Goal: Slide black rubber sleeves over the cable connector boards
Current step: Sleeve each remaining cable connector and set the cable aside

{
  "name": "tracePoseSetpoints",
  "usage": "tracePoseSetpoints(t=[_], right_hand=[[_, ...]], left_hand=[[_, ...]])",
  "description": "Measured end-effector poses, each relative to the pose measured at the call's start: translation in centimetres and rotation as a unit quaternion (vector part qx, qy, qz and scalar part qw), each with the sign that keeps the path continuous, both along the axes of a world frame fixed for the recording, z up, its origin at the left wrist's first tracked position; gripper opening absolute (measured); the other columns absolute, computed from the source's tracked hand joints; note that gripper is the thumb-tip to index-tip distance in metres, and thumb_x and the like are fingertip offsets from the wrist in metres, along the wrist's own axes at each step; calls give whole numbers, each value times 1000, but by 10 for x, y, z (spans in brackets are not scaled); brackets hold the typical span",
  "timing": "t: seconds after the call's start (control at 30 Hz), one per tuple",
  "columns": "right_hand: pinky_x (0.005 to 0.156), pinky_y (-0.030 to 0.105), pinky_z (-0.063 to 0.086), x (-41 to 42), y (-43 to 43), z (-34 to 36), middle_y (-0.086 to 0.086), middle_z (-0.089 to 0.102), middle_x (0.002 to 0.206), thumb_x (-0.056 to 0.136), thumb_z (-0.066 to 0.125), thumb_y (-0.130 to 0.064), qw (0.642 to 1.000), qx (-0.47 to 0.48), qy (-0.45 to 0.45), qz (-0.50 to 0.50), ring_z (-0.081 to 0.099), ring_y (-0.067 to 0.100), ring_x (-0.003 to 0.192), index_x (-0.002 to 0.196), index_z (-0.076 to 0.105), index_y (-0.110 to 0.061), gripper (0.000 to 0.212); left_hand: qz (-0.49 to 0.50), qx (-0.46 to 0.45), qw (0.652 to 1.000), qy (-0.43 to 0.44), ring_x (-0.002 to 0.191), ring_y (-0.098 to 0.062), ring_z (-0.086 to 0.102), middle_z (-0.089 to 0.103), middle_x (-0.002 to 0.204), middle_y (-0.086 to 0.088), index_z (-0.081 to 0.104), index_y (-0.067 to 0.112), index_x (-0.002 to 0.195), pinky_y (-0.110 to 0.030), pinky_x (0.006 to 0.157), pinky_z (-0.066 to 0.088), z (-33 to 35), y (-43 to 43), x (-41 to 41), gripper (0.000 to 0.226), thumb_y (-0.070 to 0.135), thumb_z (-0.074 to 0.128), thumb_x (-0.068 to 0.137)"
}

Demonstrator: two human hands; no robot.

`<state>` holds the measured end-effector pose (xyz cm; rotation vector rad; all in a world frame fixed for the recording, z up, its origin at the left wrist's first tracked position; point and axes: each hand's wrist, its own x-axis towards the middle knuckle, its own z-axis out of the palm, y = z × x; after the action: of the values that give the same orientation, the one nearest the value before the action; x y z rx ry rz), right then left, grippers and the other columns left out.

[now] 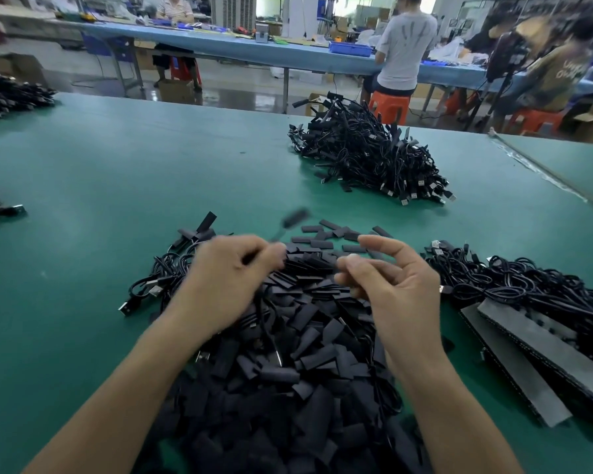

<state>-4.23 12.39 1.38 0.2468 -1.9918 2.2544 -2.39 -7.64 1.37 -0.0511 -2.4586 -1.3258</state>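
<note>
I'm seeing left hand (226,278) pinching thin black cable (293,217), its blurred sleeved end sticking up mid-frame. Right hand (391,285) hanging half-curled, apparently empty. Heap of loose black rubber sleeves (288,336) lying lower centre on green table (117,183). Tangled bundle of black cables (528,285) waiting at right. I'm judging plenty remaining.

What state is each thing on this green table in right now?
Left hand: pinches a blurred cable, raised.
Right hand: fingers loosely curled, holding nothing.
Rubber sleeves: loose heap under the hands.
Far cable pile: tangled heap, untouched.
Right cable pile: tangled, on the table.
</note>
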Motion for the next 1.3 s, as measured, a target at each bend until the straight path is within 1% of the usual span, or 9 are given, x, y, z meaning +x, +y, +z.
tracePoseSetpoints(t=[0.1, 0.17, 0.27, 0.37, 0.5, 0.6, 0.83, 1.0, 1.3], right_hand=[[59, 17, 51, -1, 4, -2, 4, 76, 81, 90, 69, -9, 994, 90, -26, 60, 72, 18, 70, 98, 70, -18, 12], [60, 16, 50, -2, 7, -3, 1, 76, 82, 91, 69, -13, 986, 144, -30, 85, 72, 15, 70, 94, 72, -21, 9], [65, 19, 54, -2, 10, -3, -7, 75, 82, 90, 70, -23, 968, 228, -18, 100, 71, 9, 75, 92, 71, -29, 6], [72, 17, 54, -1, 12, -6, -13, 71, 82, 91, 69, -31, 929, 349, -8, 122, 67, -1, 79, 90, 71, -34, 3], [63, 10, 47, 6, 23, -14, -15, 69, 77, 95, 62, -24, 905, 421, 15, 52, 62, -5, 74, 91, 71, -33, 13], [60, 9, 47, 15, 42, -16, -15, 69, 80, 95, 61, -18, 891, 448, 46, -51, 62, -2, 68, 98, 73, -27, 15], [101, 44, 45, 25, 93, -22, 7, 58, 132, 86, 58, 5, 772, 590, 41, -231, 50, 28, 123, 114, 71, -18, 39], [102, 46, 33, 14, 124, -25, 3, 47, 135, 80, 57, 5, 732, 634, -56, -244, 37, 32, 121, 125, 62, -28, 57], [75, 32, 46, 8, 129, -16, 7, 66, 104, 89, 70, -15, 769, 591, 56, -237, 60, 28, 94, 106, 75, -13, 18]], left_hand=[[214, -92, 972, 25, 43, -6, 48, 52, 42, 10, 70, 18, 68, -13, 43, 32, 7, -30, -3, 35, 44, 64, 91], [285, -140, 948, -21, 64, -16, 57, 65, 65, 4, 76, 18, 88, -26, 59, 40, 4, -45, -3, 31, 48, 66, 90], [299, -164, 934, -105, 98, -34, 63, 72, 107, -9, 66, 22, 122, -40, 76, 46, 0, -47, -2, 49, 54, 70, 86], [285, -192, 935, -92, 107, -37, 61, 60, 125, -10, 57, 20, 134, -48, 85, 49, -1, -42, -1, 59, 51, 71, 85], [300, -196, 933, 17, 87, -30, 58, 56, 114, -5, 66, 23, 114, -38, 72, 41, 6, -37, 1, 30, 42, 66, 91], [239, -186, 952, 55, 77, -17, 56, 62, 85, 8, 71, 25, 93, -32, 68, 44, 10, -22, 0, 12, 36, 65, 93], [85, -176, 980, 21, 71, -6, 61, 60, 71, 23, 68, 33, 87, -31, 65, 53, -5, 13, 3, 8, 36, 66, 93], [53, -181, 982, -15, 71, -7, 61, 62, 72, 18, 65, 36, 86, -28, 59, 45, -15, 21, 3, 7, 35, 65, 93], [44, -144, 987, -54, 69, 0, 58, 61, 68, 18, 67, 35, 83, -28, 60, 45, -26, 22, -1, 8, 37, 66, 91]])
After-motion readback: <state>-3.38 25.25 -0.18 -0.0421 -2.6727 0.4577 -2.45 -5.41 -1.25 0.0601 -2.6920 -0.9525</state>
